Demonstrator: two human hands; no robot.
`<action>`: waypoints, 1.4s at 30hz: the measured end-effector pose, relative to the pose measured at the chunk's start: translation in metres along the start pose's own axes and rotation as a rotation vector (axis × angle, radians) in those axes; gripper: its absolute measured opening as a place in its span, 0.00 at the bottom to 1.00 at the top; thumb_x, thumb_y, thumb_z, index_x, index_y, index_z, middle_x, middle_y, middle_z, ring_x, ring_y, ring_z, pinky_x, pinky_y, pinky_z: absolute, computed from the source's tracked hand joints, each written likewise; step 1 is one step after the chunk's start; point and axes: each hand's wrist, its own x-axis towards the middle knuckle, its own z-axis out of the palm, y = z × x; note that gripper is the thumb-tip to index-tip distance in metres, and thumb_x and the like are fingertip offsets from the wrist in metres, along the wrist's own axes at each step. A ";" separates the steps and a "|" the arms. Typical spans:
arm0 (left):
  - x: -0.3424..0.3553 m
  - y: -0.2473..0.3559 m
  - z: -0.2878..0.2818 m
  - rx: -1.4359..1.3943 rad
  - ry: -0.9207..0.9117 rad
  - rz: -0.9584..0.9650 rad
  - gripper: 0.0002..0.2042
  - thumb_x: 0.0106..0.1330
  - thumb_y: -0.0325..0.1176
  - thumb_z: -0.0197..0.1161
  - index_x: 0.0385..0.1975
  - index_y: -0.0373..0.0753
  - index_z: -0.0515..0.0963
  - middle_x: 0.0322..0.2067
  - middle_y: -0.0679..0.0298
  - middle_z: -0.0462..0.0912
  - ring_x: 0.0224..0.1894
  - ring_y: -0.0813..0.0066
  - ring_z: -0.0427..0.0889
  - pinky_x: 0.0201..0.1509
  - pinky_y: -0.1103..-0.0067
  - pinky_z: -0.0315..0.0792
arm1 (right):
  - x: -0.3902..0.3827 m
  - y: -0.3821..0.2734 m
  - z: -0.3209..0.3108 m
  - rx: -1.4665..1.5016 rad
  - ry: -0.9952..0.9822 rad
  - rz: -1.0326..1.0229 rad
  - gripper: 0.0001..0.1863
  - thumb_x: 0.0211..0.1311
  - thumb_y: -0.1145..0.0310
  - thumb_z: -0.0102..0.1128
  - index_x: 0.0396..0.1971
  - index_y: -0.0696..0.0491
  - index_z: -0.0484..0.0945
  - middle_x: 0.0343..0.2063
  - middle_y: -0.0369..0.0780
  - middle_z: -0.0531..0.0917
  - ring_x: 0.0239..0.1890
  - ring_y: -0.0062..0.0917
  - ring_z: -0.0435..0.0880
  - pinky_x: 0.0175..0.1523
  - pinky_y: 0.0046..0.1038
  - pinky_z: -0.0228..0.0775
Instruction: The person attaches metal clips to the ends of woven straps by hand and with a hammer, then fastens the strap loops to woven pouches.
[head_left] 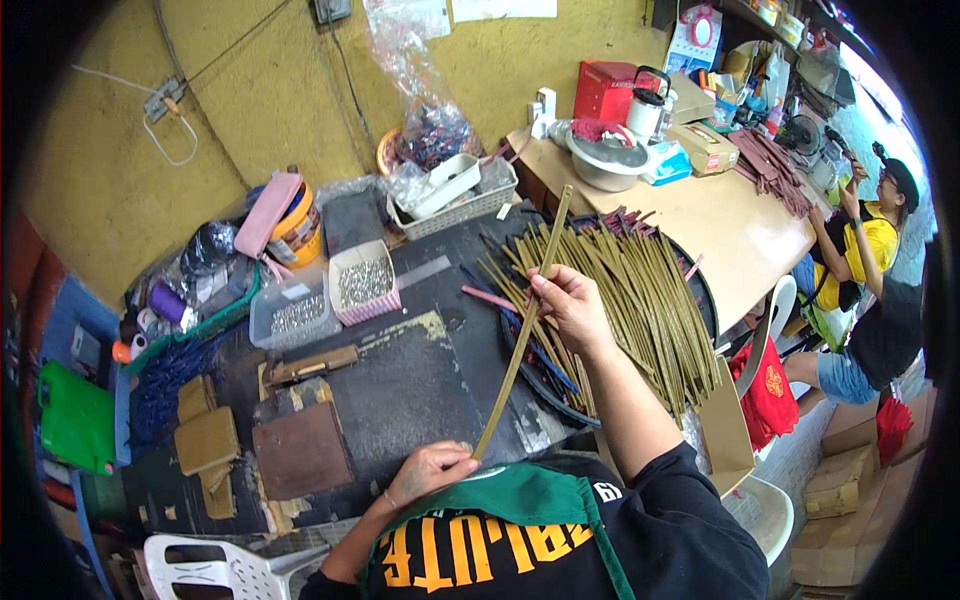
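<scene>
A long, narrow olive-brown strip [510,380], which looks like leather, slants up and away from my lap over the dark work table [415,385]. My right hand [572,308] pinches it above its middle, between thumb and fingers. At its near end my left hand [430,473] is closed on it, close to my green apron [530,488]. Right beside my right hand, a thick pile of similar strips [640,310] lies on a round black tray [713,305]. Pink and blue strips show at the pile's left edge.
Left on the table are a brown flat piece [300,452], tan pieces [207,440], and two boxes of small metal parts, one clear [290,318], one striped [366,285]. A lighter table [745,230] holds a metal basin [608,165]. People [870,240] are at the far right.
</scene>
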 end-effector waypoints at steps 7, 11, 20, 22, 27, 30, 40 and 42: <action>-0.001 0.001 -0.004 -0.037 -0.044 -0.099 0.10 0.56 0.33 0.53 0.27 0.32 0.76 0.23 0.64 0.73 0.27 0.81 0.71 0.29 0.87 0.65 | 0.012 -0.010 -0.001 -0.042 0.046 -0.044 0.07 0.52 0.71 0.52 0.29 0.58 0.72 0.18 0.31 0.73 0.18 0.10 0.67 0.22 0.12 0.58; 0.002 0.002 -0.005 -0.079 -0.048 -0.162 0.10 0.56 0.33 0.53 0.28 0.32 0.76 0.24 0.64 0.72 0.28 0.82 0.70 0.30 0.87 0.65 | 0.015 -0.011 -0.003 -0.054 0.057 -0.044 0.08 0.52 0.70 0.52 0.29 0.59 0.72 0.18 0.31 0.73 0.18 0.10 0.66 0.22 0.12 0.58; 0.003 0.002 -0.007 -0.041 -0.051 -0.159 0.10 0.57 0.34 0.52 0.28 0.33 0.76 0.24 0.64 0.72 0.28 0.82 0.70 0.30 0.88 0.64 | 0.016 -0.009 -0.004 -0.053 0.061 -0.018 0.07 0.52 0.70 0.52 0.29 0.59 0.72 0.18 0.31 0.73 0.18 0.10 0.66 0.23 0.12 0.58; 0.003 0.003 -0.005 -0.049 -0.046 -0.168 0.10 0.57 0.33 0.52 0.28 0.33 0.76 0.24 0.64 0.73 0.28 0.82 0.70 0.30 0.87 0.65 | 0.015 -0.008 -0.006 -0.050 0.063 -0.015 0.07 0.52 0.70 0.52 0.29 0.58 0.72 0.18 0.31 0.73 0.18 0.10 0.66 0.23 0.12 0.57; 0.004 0.003 -0.003 -0.031 -0.046 -0.150 0.10 0.56 0.33 0.53 0.28 0.32 0.76 0.23 0.64 0.73 0.28 0.81 0.71 0.30 0.87 0.65 | 0.014 -0.007 -0.012 -0.032 0.060 -0.008 0.07 0.52 0.70 0.52 0.29 0.58 0.73 0.18 0.30 0.73 0.17 0.10 0.66 0.22 0.12 0.57; 0.000 0.001 -0.004 -0.009 -0.007 -0.084 0.09 0.55 0.32 0.53 0.28 0.31 0.75 0.23 0.62 0.73 0.28 0.78 0.72 0.32 0.85 0.66 | 0.020 -0.001 -0.006 -0.024 0.052 0.015 0.07 0.50 0.71 0.54 0.29 0.57 0.73 0.18 0.31 0.73 0.15 0.09 0.64 0.20 0.10 0.55; -0.036 0.005 -0.019 0.009 0.184 0.072 0.07 0.54 0.29 0.54 0.23 0.30 0.75 0.21 0.61 0.73 0.25 0.76 0.72 0.28 0.83 0.67 | 0.081 0.033 0.102 -0.046 -0.477 0.130 0.11 0.53 0.68 0.51 0.34 0.58 0.70 0.22 0.33 0.73 0.24 0.14 0.70 0.29 0.15 0.62; -0.052 -0.006 -0.017 0.008 0.321 0.066 0.07 0.54 0.29 0.54 0.24 0.31 0.75 0.21 0.62 0.73 0.24 0.77 0.72 0.27 0.84 0.66 | 0.095 0.044 0.140 -0.133 -0.643 0.193 0.11 0.55 0.65 0.49 0.31 0.58 0.72 0.20 0.32 0.73 0.22 0.13 0.70 0.27 0.14 0.62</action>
